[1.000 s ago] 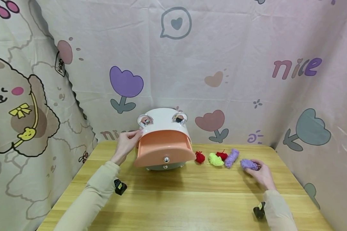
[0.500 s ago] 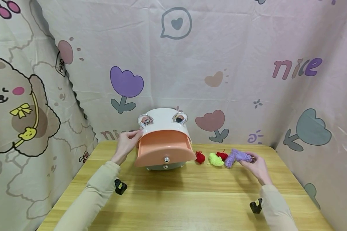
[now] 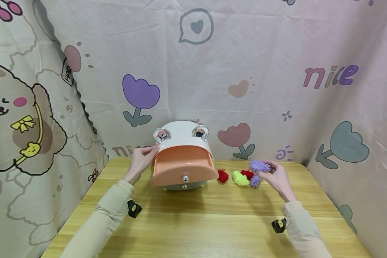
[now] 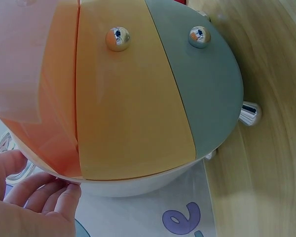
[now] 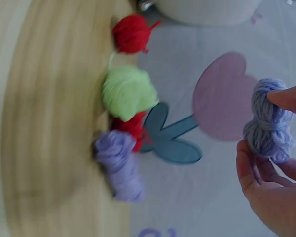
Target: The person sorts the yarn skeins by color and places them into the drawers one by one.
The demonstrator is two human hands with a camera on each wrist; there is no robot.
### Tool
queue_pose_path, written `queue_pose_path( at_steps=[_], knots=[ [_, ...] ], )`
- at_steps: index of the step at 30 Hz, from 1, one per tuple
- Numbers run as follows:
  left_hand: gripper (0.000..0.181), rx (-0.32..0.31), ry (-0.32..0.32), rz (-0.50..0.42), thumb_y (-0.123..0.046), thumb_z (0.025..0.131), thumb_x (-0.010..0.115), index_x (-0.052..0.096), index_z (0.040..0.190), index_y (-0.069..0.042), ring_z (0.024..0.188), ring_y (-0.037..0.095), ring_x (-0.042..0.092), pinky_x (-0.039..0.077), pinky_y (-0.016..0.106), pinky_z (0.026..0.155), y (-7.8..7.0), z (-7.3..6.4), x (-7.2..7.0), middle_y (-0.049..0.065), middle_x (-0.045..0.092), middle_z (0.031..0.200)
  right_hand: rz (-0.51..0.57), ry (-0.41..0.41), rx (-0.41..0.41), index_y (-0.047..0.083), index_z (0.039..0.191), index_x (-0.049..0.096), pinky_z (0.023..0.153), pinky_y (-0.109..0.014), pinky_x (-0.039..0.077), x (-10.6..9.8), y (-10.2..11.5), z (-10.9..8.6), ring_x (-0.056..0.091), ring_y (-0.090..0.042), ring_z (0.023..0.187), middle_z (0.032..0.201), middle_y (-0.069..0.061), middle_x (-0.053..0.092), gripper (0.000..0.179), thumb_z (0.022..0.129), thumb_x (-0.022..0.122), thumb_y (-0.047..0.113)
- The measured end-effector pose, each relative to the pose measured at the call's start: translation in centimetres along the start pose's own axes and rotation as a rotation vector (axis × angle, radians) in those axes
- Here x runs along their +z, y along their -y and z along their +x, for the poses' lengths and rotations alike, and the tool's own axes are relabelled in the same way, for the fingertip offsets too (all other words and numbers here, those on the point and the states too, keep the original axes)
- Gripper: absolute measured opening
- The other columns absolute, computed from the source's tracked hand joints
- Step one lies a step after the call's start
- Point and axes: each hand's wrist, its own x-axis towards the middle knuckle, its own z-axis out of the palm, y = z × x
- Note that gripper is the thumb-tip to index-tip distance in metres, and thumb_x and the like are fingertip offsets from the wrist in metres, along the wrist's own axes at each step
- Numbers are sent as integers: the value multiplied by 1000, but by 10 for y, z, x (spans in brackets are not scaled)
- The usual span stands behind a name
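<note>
My right hand [image 3: 280, 181] pinches a purple yarn skein [image 3: 259, 166] between thumb and fingers, raised above the table. Below it, partly covered in the head view, lies another purple skein [image 5: 119, 168]. A lime-green yarn bundle [image 3: 240, 178] and two red yarn balls, one nearer [image 3: 223, 176] and one half hidden [image 3: 247, 174], lie to its left. My left hand [image 3: 140, 163] grips the left edge of a white frog-faced drawer box [image 3: 182, 132]. Its orange top drawer [image 3: 184, 172] is pulled out; the yellow [image 4: 130, 108] and grey-green [image 4: 202, 84] drawers beneath are in.
The wooden table [image 3: 196, 229] runs up to a printed curtain [image 3: 193, 71] at the back and sides. Chrome feet [image 4: 250, 113] hold the box off the tabletop. Dark wrist devices [image 3: 134, 208] sit by both sleeves.
My right hand has moved left and upward with the purple skein, from the table's right side to above the other purple skein. The left hand and the box stay still.
</note>
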Motion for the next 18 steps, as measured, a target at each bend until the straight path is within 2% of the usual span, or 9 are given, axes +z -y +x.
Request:
queue_pose_path(
  at_steps=[4,6,12,18],
  knots=[
    [52,0,-1,0,-39,101,59,60,137,-2,134,36,55,47,49,110,0,-1,0,21,59,142,-12,6,-15,-7,141,49,82,-6,46,6,16,-2,62,-17,108,132,-30,59,64,86,77,14],
    [52,-2,-2,-2,-39,100,59,60,137,-2,134,35,55,47,49,110,-1,-1,0,20,59,142,-26,2,-18,-6,140,50,81,-7,46,10,24,-3,62,-25,110,131,-30,60,65,85,77,14],
    [52,-4,-1,7,-40,100,59,60,137,-3,134,35,55,47,49,110,-1,-1,0,20,58,143,-35,9,-54,-5,138,53,83,-12,47,19,45,-5,61,-30,110,128,-28,62,63,83,78,13],
    [52,-7,-2,5,-39,101,59,60,138,-3,136,35,53,46,49,111,-1,-1,0,20,58,144,-12,11,-139,-6,135,56,91,-14,48,29,67,-9,64,-38,117,127,-27,64,59,83,79,10]
  ],
)
